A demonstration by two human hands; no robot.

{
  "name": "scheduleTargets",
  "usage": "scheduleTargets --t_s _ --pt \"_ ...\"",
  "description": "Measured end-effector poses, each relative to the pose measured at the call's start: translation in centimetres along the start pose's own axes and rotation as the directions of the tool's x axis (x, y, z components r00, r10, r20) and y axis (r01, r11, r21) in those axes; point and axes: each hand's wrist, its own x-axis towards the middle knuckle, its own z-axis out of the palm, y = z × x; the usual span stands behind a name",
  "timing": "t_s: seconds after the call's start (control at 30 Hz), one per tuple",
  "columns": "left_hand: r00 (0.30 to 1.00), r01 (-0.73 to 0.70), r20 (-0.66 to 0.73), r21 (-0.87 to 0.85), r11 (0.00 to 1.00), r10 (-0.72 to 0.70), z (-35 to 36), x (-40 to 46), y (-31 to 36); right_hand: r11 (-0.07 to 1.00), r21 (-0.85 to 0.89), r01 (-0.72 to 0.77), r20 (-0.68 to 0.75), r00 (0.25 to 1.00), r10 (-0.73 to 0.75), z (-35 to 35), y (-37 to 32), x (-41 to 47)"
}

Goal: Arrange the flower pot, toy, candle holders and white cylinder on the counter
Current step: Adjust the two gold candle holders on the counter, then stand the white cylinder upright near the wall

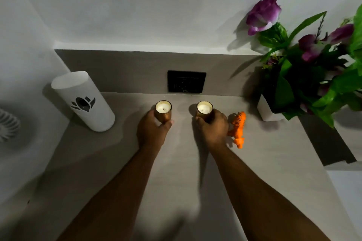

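Two copper candle holders with white wax stand near the back of the grey counter (176, 172). My left hand (151, 130) grips the left candle holder (163, 108). The right candle holder (204, 109) is held by my right hand (212, 128). An orange toy tiger (238, 129) lies just right of my right hand. At the left stands a white cylinder (86, 101) with a black flower print. A white flower pot (265, 110) with purple flowers and green leaves stands at the right.
A black switch plate (186, 81) is set in the backsplash behind the candles. A white fan-like object (7, 125) shows at the far left edge. The counter ends at a dark edge (325, 139) on the right.
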Motion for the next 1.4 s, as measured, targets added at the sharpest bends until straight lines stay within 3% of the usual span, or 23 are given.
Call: scheduleTargets --t_s 0.27,0.57,0.67,0.77,0.83,1.0,1.07,1.13,1.23,1.4 --pt "0.998 -0.022 -0.053 0.063 0.998 0.025 1.9 4.8 1.1 0.998 -0.022 0.056 -0.063 0.996 -0.057 2.0 -0.5 3.7" --pt "1.0 0.007 0.018 0.031 1.0 -0.008 1.2 5.3 1.1 0.997 -0.076 0.032 -0.009 0.999 -0.033 1.8 -0.7 2.7" --pt "0.998 0.019 0.054 0.146 0.989 -0.027 -0.1 2.2 -0.4 0.974 -0.161 0.161 0.099 0.984 -0.146 0.8 -0.3 -1.8" --pt "0.985 -0.151 0.129 0.355 0.922 0.112 -1.9 -1.7 -3.3 0.852 -0.369 0.371 0.279 0.919 -0.28 0.5 0.9 -5.8" --pt "0.96 -0.277 0.15 0.419 0.865 0.235 -3.4 -3.9 -5.5 0.747 -0.477 0.462 0.396 0.873 -0.287 0.6 1.8 -7.1" --pt "0.963 -0.225 -0.022 0.478 0.849 0.267 -6.4 -6.6 -8.9 0.644 -0.562 0.518 0.489 0.837 -0.246 0.5 2.6 -8.0" --pt "0.98 -0.091 -0.137 0.352 0.932 0.147 -7.3 -6.0 -9.3 0.629 -0.573 0.526 0.498 0.833 -0.243 0.4 2.6 -8.1" --pt "0.964 0.048 -0.263 0.078 0.996 -0.026 -8.1 -4.4 -8.5 0.62 -0.58 0.528 0.498 0.832 -0.243 0.4 2.7 -8.2" --pt "0.907 0.094 -0.372 -0.276 0.957 -0.196 -9.5 -0.5 -6.9 0.609 -0.591 0.529 0.491 0.835 -0.249 0.4 2.8 -8.3" --pt "0.875 0.137 -0.403 -0.325 0.936 -0.268 -10.8 4.7 -7.1 0.596 -0.605 0.527 0.484 0.839 -0.25 0.7 2.7 -8.4"
